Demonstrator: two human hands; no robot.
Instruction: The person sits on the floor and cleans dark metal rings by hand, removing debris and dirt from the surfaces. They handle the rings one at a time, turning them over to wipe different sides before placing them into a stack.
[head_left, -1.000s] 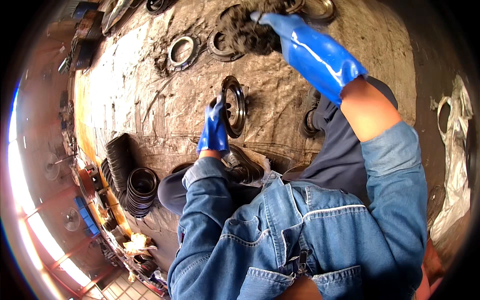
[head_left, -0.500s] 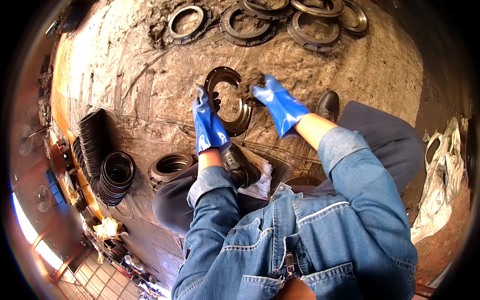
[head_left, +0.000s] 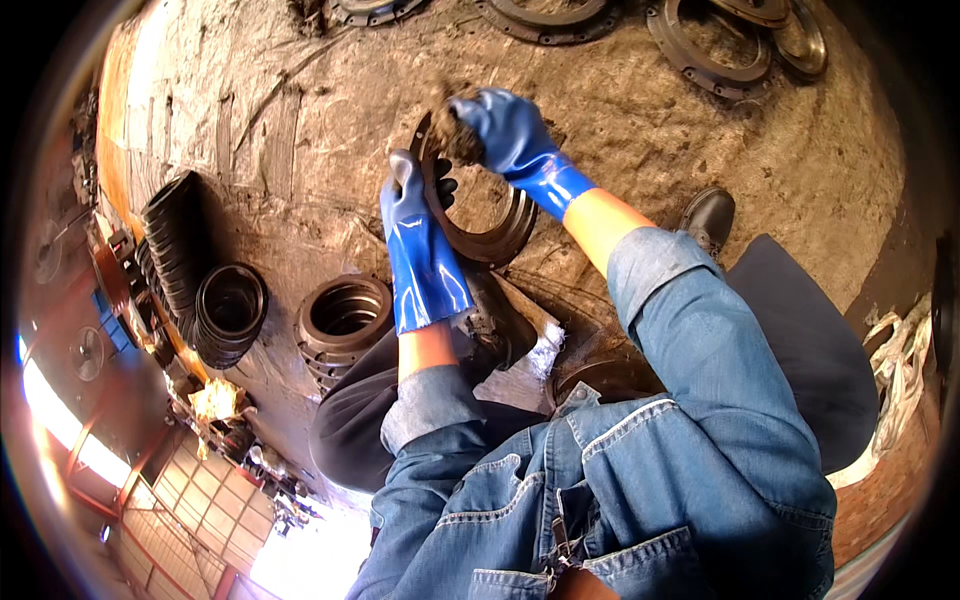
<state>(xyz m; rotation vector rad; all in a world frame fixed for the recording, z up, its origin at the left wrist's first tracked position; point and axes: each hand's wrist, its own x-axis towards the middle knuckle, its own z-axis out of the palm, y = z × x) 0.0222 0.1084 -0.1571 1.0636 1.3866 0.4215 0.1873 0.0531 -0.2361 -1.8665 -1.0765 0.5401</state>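
Upright, dark grimy metal ring (head_left: 490,225), bolt-holed, half-moon visible.

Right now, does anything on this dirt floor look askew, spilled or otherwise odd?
Nothing looks damaged or spilled. The only unusual item: the right hand in its blue rubber glove presses a dark clump of dirt against the flat dark metal ring, which stands on edge, steadied by the left hand.

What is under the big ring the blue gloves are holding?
Under the ring lies dirty, sandy floor, seen through its hole. The left hand grips its edge; the right hand presses a dark clump on top, hiding that part.
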